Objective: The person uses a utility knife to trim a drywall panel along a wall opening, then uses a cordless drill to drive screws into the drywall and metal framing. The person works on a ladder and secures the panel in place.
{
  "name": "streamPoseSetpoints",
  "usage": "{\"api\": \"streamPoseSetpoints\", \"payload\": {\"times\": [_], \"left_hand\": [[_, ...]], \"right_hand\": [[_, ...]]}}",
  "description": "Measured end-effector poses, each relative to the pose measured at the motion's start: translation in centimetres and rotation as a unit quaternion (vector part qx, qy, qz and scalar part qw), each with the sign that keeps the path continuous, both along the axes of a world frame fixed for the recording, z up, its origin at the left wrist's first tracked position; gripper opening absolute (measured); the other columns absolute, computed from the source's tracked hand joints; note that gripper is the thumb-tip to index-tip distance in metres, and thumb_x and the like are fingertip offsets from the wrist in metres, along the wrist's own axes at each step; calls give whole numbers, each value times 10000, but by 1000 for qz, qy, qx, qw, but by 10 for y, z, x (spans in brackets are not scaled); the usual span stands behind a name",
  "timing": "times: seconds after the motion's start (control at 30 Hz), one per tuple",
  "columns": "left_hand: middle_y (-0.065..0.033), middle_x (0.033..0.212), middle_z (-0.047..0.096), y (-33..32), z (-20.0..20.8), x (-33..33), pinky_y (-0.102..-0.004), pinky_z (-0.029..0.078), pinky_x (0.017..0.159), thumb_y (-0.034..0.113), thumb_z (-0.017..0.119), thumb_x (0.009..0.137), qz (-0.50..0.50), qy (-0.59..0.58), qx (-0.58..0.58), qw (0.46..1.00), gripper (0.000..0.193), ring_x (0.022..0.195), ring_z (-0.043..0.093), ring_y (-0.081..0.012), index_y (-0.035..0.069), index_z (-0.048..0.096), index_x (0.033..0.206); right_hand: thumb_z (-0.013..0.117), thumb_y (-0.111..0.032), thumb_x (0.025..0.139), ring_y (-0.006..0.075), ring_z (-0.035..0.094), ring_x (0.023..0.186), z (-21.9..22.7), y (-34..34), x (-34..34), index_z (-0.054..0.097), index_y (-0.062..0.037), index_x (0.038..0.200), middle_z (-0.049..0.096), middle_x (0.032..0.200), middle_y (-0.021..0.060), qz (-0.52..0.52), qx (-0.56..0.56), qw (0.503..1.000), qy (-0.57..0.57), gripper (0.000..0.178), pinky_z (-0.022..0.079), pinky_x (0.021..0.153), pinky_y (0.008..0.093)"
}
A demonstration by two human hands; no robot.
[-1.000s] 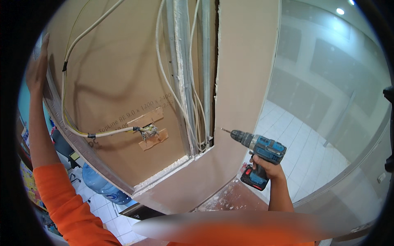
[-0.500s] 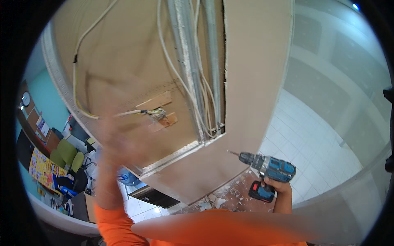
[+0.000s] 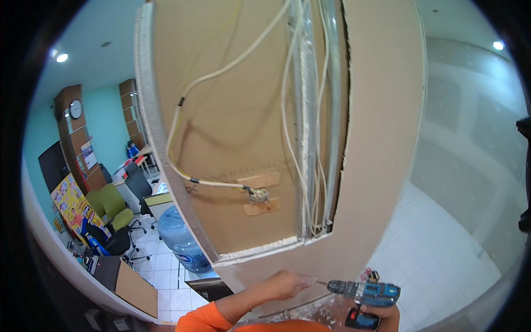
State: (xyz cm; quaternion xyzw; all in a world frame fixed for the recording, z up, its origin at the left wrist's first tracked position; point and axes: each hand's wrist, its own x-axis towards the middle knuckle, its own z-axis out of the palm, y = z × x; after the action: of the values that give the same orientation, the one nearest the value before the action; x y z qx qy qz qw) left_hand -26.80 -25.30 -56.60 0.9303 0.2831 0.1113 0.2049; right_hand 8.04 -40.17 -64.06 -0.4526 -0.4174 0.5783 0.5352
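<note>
A blue and black cordless drill (image 3: 371, 293) is in my right hand (image 3: 381, 313), its grip wrapped by my fingers. Its bit points left, and a black and red battery (image 3: 362, 319) forms its base. My left hand (image 3: 290, 284) is closed, with fingertips pinched together at the end of the bit; whatever they hold is too small to make out. Above both hands is an opening in the wall board, where a cream cable (image 3: 221, 71) loops down to a bundle of bare-ended wires (image 3: 258, 195) between two wooden strips (image 3: 261, 206).
Metal studs (image 3: 333, 110) and more cables run up the opening's right side. A plasterboard panel (image 3: 381, 110) flanks it. Broken plaster bits (image 3: 326, 311) lie below. At left stand a large blue water bottle (image 3: 180, 235), office chairs (image 3: 115, 207) and a dark-topped cabinet (image 3: 130, 282).
My left hand has dropped from in front of the opening to the tip of the drill bit and closed. The drill sits lower in view, and the view has shifted, showing more room at left.
</note>
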Motion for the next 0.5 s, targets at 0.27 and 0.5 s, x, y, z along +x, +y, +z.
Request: {"api": "streamPoseSetpoints", "payload": {"times": [0.27,0.5], "left_hand": [[-156,1141,728,12,-42,-20,-488,551,895,351,519,1034,66,42,3,997,360,1011,679,-397,121,719,1225],[-165,1210,708,29,-90,-43,-484,538,941,353,552,1003,166,123,-15,978,435,1082,668,-399,140,626,1376]], "right_hand": [[924,-4,679,173,617,1130,-36,10,6,536,-99,1401,641,1206,4,-51,78,996,5,825,527,979,366],[873,-42,752,184,666,891,-21,9,3,592,-59,1269,692,1042,69,8,26,999,-21,589,555,804,339]]}}
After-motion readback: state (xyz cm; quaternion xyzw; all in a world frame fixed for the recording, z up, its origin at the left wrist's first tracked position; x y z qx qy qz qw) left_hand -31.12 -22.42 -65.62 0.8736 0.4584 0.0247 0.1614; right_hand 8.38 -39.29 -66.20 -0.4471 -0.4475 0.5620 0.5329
